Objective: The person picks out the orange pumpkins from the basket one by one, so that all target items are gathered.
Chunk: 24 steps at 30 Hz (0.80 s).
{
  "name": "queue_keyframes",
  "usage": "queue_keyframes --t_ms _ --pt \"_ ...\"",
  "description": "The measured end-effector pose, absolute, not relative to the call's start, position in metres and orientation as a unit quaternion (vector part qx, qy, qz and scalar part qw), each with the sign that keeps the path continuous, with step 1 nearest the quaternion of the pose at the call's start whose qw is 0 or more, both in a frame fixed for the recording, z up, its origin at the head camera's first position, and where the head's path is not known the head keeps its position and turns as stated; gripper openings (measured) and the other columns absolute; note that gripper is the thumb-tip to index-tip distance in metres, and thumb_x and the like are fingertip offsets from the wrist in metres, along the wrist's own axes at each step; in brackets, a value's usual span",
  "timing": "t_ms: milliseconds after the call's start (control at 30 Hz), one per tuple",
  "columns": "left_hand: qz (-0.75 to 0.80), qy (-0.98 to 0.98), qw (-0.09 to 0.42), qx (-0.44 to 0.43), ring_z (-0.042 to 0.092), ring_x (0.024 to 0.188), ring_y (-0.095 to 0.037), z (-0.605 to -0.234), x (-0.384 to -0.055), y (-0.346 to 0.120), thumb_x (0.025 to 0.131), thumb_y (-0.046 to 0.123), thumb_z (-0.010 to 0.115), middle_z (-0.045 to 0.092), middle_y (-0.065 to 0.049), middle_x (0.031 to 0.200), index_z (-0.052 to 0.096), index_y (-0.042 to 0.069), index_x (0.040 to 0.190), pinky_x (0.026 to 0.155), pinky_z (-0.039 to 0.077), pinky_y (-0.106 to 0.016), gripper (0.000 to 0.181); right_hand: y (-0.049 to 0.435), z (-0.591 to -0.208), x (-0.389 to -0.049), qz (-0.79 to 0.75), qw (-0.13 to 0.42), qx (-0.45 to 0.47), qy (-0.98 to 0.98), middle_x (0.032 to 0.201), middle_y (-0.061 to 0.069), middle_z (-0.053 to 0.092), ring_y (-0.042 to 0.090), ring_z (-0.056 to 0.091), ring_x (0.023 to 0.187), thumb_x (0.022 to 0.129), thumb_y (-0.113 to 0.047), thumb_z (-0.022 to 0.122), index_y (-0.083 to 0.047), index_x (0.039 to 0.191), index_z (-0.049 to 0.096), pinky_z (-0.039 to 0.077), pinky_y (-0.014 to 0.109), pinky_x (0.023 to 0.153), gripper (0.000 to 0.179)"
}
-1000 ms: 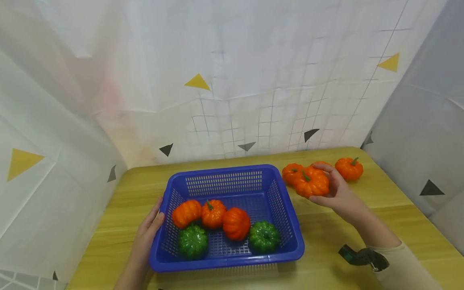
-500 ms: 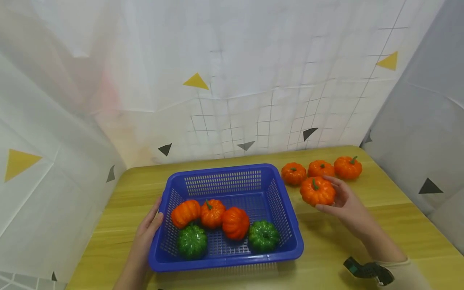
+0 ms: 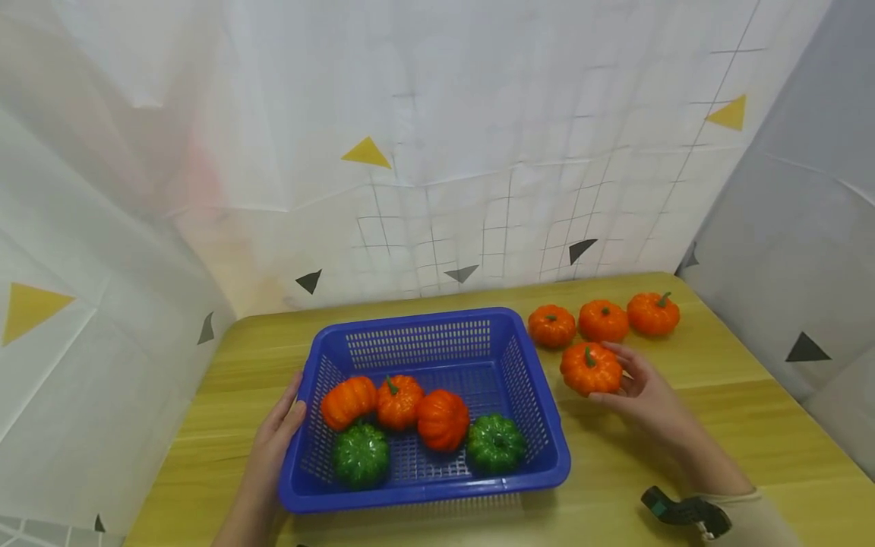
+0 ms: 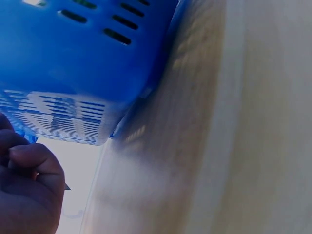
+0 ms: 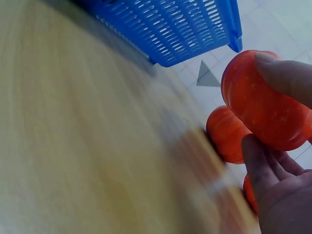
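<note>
My right hand grips a small orange pumpkin with a green stem, just right of the basket. In the right wrist view, the thumb is on one side of this pumpkin and the fingers on the other, with the pumpkin held above the table. My left hand holds the left rim of a blue plastic basket, thumb at the rim and fingers along the outer wall. Inside the basket lie three orange pumpkins and two green ones, mostly toward the front.
Three more orange pumpkins stand in a row at the back right of the wooden table. A white sheet with triangles hangs right behind the table, with sheets at both sides too.
My right hand has drawn the held pumpkin away from the back row, toward the front, uncovering the middle pumpkin of that row. The left hand and basket stay in place.
</note>
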<state>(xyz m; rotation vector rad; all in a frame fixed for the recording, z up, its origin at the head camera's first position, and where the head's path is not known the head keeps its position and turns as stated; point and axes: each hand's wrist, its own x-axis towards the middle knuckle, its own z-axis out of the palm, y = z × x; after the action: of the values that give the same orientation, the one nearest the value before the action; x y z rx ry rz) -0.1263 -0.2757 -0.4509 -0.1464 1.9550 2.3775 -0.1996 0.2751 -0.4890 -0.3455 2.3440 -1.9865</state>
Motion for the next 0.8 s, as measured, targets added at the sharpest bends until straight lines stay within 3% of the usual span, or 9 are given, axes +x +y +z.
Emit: queue_keyframes --t_ms 233,433,500,800 --pt "0.771 0.634 0.031 -0.055 0.057 0.121 -0.017 -0.452 -0.126 -0.276 0.105 0.036 0.047 0.023 0.0 0.162 0.025 0.033 0.158 0.093 0.052 -0.042 0.057 0.278 -0.5 -0.203 -0.618 0.032 -0.108 0.778 0.149 0.024 0.038 0.001 0.05 0.12 0.087 -0.011 0.078 -0.008 0.151 0.029 0.045 0.015 0.093 0.081" --pt "0.765 0.641 0.032 -0.054 0.057 0.12 -0.016 -0.452 -0.127 -0.277 0.106 0.037 0.046 0.023 0.0 0.162 0.025 0.034 0.157 0.093 0.052 -0.042 0.056 0.277 -0.499 -0.202 -0.571 0.042 -0.096 0.814 0.151 0.023 0.038 0.035 0.046 0.13 0.086 -0.024 0.08 -0.009 0.153 0.027 0.043 0.012 0.091 0.087" --pt "0.765 0.641 0.033 -0.055 0.057 0.12 -0.015 -0.452 -0.127 -0.277 0.106 0.037 0.046 0.022 -0.001 0.163 0.025 0.034 0.158 0.093 0.052 -0.042 0.057 0.277 -0.501 -0.202 -0.555 0.039 -0.098 0.825 0.15 0.022 0.039 0.04 0.046 0.129 0.086 -0.027 0.079 -0.011 0.154 0.027 0.042 0.011 0.09 0.087" --pt "0.761 0.645 0.034 -0.057 0.058 0.119 -0.013 -0.451 -0.127 -0.277 0.106 0.036 0.045 0.021 -0.001 0.163 0.024 0.033 0.158 0.092 0.053 -0.04 0.056 0.276 -0.511 -0.202 -0.478 0.004 -0.117 0.871 0.143 0.02 0.049 0.036 0.055 0.12 0.086 -0.036 0.078 -0.01 0.152 0.033 0.042 0.015 0.092 0.085"
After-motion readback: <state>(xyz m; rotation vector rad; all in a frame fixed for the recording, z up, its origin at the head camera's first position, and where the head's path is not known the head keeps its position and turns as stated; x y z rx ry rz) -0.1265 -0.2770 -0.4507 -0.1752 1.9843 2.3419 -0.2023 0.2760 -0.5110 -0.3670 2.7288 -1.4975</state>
